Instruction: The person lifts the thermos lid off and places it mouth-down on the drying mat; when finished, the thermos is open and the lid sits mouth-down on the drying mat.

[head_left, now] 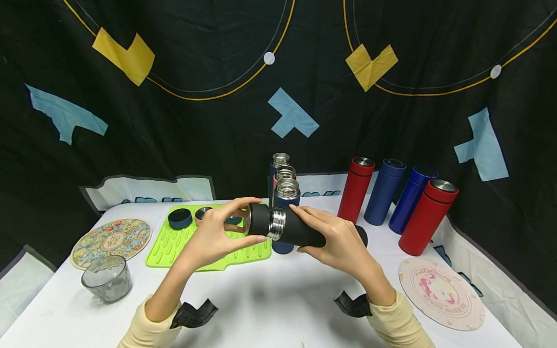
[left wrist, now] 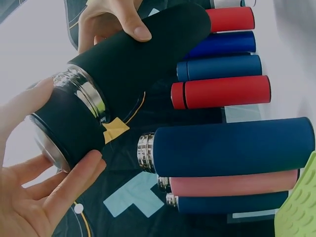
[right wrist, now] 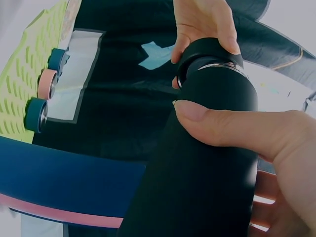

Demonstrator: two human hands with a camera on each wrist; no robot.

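Black vacuum flask (head_left: 306, 233): hovering over the surface (head_left: 265, 314), well inside its edges
Left hand (head_left: 210, 237): fingers are pinching its cap (head_left: 260, 221)
Right hand (head_left: 339, 237): fingers are gripping its body
Head view only: glass cup (head_left: 109, 285) standing near the left edge

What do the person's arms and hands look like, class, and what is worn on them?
The left sleeve and right sleeve are plain cream cloth, creased, ending short of the wrists. A left black band and right black band jut out near the cuffs. The left hand and right hand are gloveless; no rings show.
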